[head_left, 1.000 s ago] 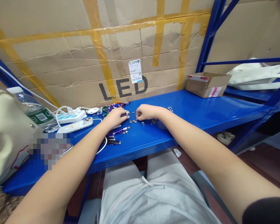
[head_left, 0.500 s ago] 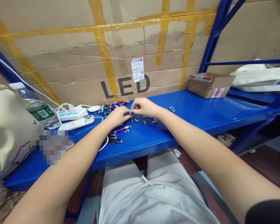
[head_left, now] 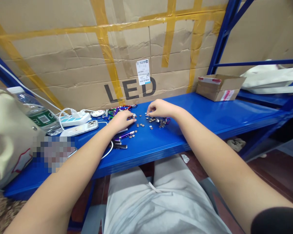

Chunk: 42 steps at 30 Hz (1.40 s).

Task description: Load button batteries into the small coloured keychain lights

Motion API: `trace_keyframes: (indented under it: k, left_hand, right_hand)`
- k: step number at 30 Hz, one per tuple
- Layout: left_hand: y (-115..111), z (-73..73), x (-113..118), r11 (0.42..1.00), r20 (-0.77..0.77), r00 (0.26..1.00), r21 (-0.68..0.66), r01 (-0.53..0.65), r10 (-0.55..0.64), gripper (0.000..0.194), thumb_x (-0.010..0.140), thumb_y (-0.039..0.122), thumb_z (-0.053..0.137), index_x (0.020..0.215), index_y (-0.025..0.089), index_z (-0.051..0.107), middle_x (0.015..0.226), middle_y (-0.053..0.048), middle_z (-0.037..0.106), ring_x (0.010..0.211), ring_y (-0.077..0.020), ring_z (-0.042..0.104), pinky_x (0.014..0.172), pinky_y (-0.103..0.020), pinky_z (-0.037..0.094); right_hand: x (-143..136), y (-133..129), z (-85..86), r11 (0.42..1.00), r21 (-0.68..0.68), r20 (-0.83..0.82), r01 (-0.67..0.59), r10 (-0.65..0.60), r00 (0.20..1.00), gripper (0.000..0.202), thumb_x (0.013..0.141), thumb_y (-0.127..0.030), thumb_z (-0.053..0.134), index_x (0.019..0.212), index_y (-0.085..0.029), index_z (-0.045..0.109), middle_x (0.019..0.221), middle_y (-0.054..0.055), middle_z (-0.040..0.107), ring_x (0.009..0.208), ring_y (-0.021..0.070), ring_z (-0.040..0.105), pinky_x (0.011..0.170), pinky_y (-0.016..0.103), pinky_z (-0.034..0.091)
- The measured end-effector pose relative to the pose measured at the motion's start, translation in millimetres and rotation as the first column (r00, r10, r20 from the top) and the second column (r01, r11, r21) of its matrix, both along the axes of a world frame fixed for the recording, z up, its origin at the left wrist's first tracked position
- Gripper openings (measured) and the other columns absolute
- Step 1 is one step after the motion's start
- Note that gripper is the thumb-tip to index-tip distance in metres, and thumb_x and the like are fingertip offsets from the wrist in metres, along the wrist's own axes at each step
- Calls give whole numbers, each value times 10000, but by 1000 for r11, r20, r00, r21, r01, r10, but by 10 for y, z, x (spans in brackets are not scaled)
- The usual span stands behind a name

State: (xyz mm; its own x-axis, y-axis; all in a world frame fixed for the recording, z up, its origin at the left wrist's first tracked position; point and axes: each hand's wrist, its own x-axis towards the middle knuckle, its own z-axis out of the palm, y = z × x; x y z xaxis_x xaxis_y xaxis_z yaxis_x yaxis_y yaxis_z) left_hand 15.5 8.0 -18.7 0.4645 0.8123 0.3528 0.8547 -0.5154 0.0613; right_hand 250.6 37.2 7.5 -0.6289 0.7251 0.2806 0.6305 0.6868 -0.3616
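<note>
My left hand [head_left: 124, 121] is closed, with thumb and forefinger pinching a small silver-coloured piece [head_left: 134, 115]; the rest of that piece is hidden by the fingers. My right hand [head_left: 160, 109] is closed too, its fingertips together low over the bench at the far side of several small round metal discs [head_left: 151, 120] resembling button cells. Whatever its fingertips hold is too small to make out. Under the right wrist lies a heap of small metal clips [head_left: 162, 123]. A purple penlight-like tube [head_left: 127, 135] and black tubes [head_left: 120, 147] rest nearer the front edge.
Behind my left hand is a pile of coloured tubes [head_left: 120, 109]. Farther left are a power strip [head_left: 74, 119], a phone [head_left: 80, 129], a water bottle [head_left: 40, 112] and a cloth bag [head_left: 12, 136]. An open carton [head_left: 218, 87] stands right on the blue bench [head_left: 197, 112].
My right hand has moved away from my left hand, to the right over the discs. My left hand stays nearly in place, and the metal heap shows more now.
</note>
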Motion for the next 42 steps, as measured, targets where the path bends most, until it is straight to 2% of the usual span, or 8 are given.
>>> trace_keyframes:
  k: [4,12,16,20,26,33,37,42]
  left_hand:
    - [-17,14,2,1000,1,1000,-6,-3,3,251,859,347,536,909,184,720,983,-76,718,978,-251,630,933,-392,461]
    - [1,3,-14,1000,2,1000,-4,4,-4,255,858,352,530,926,194,719,971,-69,718,974,-245,626,934,-390,462]
    - [10,-4,-20,1000,-10,1000,1,10,-10,258,861,344,525,947,193,716,984,-70,716,972,-241,624,914,-370,465]
    - [-10,-1,5,1000,0,1000,4,28,-28,258,860,344,534,929,175,716,933,-74,713,903,-242,624,833,-353,472]
    - [-61,22,67,998,45,998,-20,54,-53,232,862,345,542,852,185,710,876,-48,715,846,-226,626,781,-326,467]
    - [-52,19,54,999,39,998,-24,40,-39,217,850,341,555,879,195,712,919,-47,723,892,-234,631,819,-335,468]
    - [-40,9,37,999,53,998,-25,32,-30,229,855,347,549,858,185,710,913,-55,723,887,-234,635,832,-342,473]
    - [-36,9,25,999,87,996,-39,5,-1,237,851,356,557,896,190,720,987,-59,732,958,-235,642,904,-353,468]
  right_hand:
    - [73,-6,-12,993,-120,151,20,-1,988,132,713,-244,688,810,-192,761,786,13,721,656,132,596,613,256,420]
    - [0,20,-73,993,-116,221,23,3,975,132,746,-224,666,839,-196,755,826,23,723,679,137,603,620,258,422]
    - [-86,-6,-88,998,51,65,-41,37,997,121,754,-197,654,831,-170,743,769,25,675,674,128,556,630,251,383]
    - [-233,-32,-123,951,279,-158,-131,180,971,114,784,-198,648,851,-145,723,784,31,619,726,133,528,681,256,369]
    - [-309,-16,-180,882,408,-112,-234,303,946,115,812,-168,648,900,-158,722,819,38,614,763,146,538,714,268,372]
    - [-309,-50,-181,838,501,42,-215,225,973,191,866,-180,587,977,-186,742,866,64,627,824,178,549,689,286,346]
    - [-296,-67,-159,842,505,4,-189,217,976,217,879,-209,569,1023,-169,726,890,74,645,856,188,565,720,293,368]
    - [-122,106,-135,902,425,-215,75,20,976,224,860,-202,550,993,-150,723,921,82,672,830,180,591,753,292,416]
